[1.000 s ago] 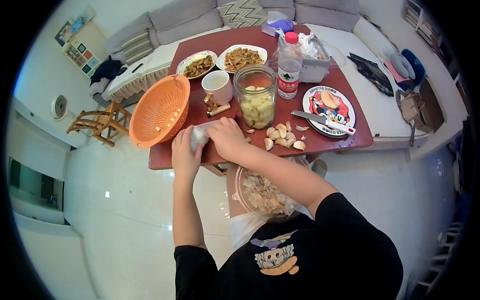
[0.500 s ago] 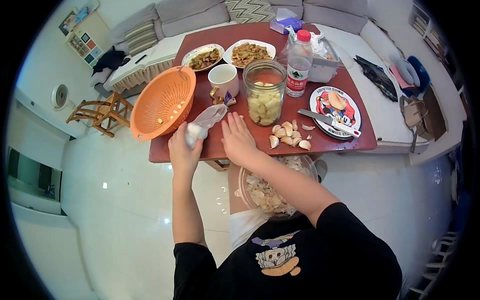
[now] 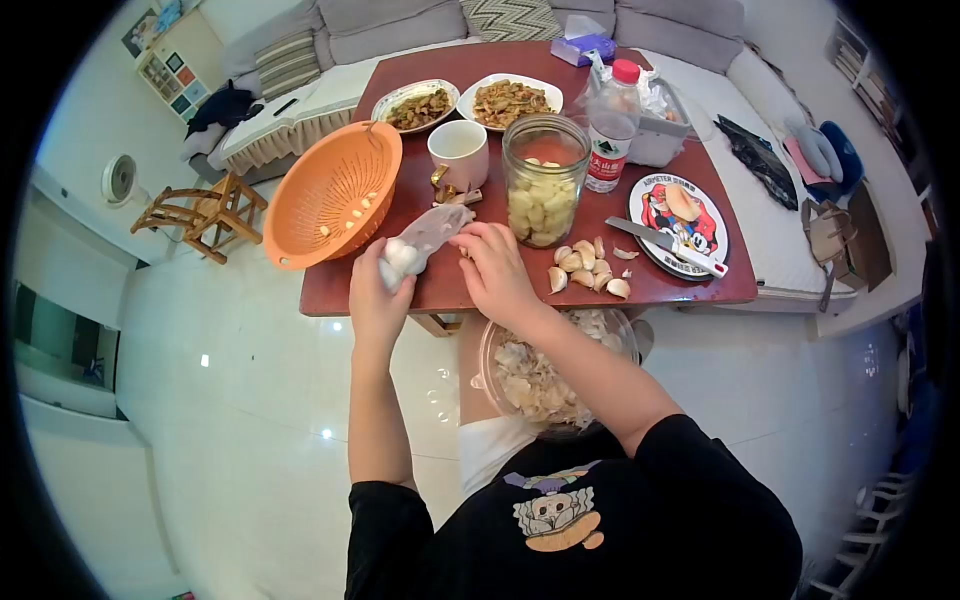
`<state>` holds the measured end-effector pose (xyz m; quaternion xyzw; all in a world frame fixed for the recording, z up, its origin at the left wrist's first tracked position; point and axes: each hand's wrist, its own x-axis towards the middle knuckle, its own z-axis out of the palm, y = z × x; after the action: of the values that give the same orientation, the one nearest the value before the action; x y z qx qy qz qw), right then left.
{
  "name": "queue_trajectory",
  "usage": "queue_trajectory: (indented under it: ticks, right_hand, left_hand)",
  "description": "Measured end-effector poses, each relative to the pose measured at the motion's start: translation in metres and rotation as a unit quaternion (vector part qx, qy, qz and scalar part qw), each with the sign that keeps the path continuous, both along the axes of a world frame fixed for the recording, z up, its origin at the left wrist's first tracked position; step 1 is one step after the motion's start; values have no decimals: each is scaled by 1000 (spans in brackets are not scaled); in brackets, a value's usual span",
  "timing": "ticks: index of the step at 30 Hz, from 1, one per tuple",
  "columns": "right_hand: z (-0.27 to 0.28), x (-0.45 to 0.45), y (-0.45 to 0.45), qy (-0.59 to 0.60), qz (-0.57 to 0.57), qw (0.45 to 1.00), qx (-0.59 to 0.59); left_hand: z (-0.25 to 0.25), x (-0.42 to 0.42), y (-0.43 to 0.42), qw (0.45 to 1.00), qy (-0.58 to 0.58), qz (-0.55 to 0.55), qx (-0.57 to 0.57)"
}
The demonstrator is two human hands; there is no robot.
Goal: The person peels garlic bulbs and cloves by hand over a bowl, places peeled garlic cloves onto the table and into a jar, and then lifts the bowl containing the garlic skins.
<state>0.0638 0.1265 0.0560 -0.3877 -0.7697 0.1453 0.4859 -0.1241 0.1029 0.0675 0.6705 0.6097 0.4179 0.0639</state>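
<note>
My left hand is wrapped round a translucent plastic bag with rounded white lumps in its lower part. Beside the bag's far end is my right hand, its fingers bent and drawn together; a small pale bit shows by the fingertips, too small to name. Unpeeled garlic cloves lie in a loose pile to the right of that hand. Behind them stands an open glass jar holding peeled cloves. An orange colander with a few peeled cloves rests tilted by my left hand.
A knife lies across a cartoon plate. Further back are a white mug, a water bottle, a grey bin and two dishes of food. Below the table edge, a clear bowl holds garlic skins.
My right hand has gone from lying flat with fingers stretched to bent fingers near the bag's end. My left hand still grips the bag. The view has shifted slightly.
</note>
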Motion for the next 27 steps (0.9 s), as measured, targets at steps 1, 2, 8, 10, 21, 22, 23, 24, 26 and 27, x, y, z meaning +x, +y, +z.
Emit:
queue_trajectory:
  ticks: [1,2,8,10,21,22,23,24,26,27]
  right_hand:
    - [9,-2,1,8,13,1000,24]
    - [17,-7,4,16,13,998,66]
    - [11,-27,29,-115,-13,991,-72]
    - [16,-28,37,-127,6,988,-85]
    - [22,-38,40,-140,35,988,-60]
    - [22,-38,40,-140,27,988,-57]
    - [22,-38,40,-141,19,988,-55]
    - [20,-38,41,-148,9,988,-38]
    - [18,-39,43,-161,-12,987,-5]
    - [19,-39,44,-163,-4,986,-14]
  left_hand:
    - [0,1,0,1000,-1,0,0]
    - [-1,2,1,1000,-5,0,5]
    - [-6,-1,2,999,-23,29,-9]
    - [-9,-2,3,999,-29,40,-11]
    - [-1,2,9,992,92,79,47]
    - [2,3,9,988,114,89,60]
    - [2,2,10,986,123,76,82]
    - [3,1,10,984,132,63,103]
    - [5,0,10,986,128,48,95]
    - [7,0,9,990,116,47,64]
